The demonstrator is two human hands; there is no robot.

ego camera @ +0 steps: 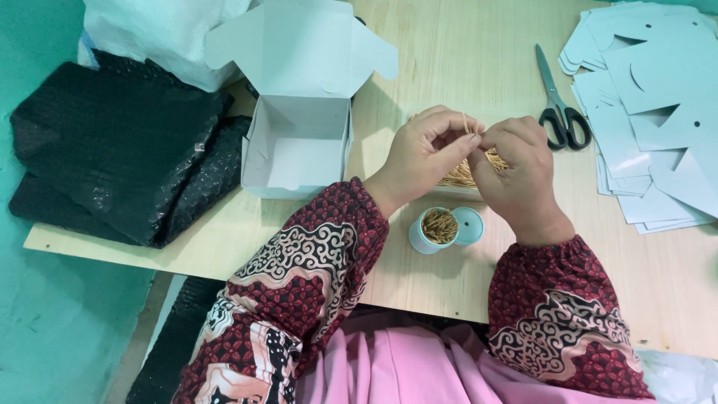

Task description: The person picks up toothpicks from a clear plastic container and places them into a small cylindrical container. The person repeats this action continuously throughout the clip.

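My left hand (pixel 426 157) and my right hand (pixel 516 176) meet over the wooden table (pixel 449 45), fingertips pinched together on a few thin toothpicks (pixel 471 127). Under the hands lies a loose pile of toothpicks (pixel 458 176). Just in front of them stands a small round light-blue container (pixel 438 227), filled with upright toothpicks, its hinged lid open to the right. An open white cardboard box (pixel 299 142) stands to the left of my left hand, its flaps raised.
Black-handled scissors (pixel 559 108) lie to the right of my hands. A stack of flat white box blanks (pixel 658 112) covers the right side. Black bubble-wrap sheets (pixel 112 150) and a white bag (pixel 149 30) sit at the left. The table's front edge runs beside my sleeves.
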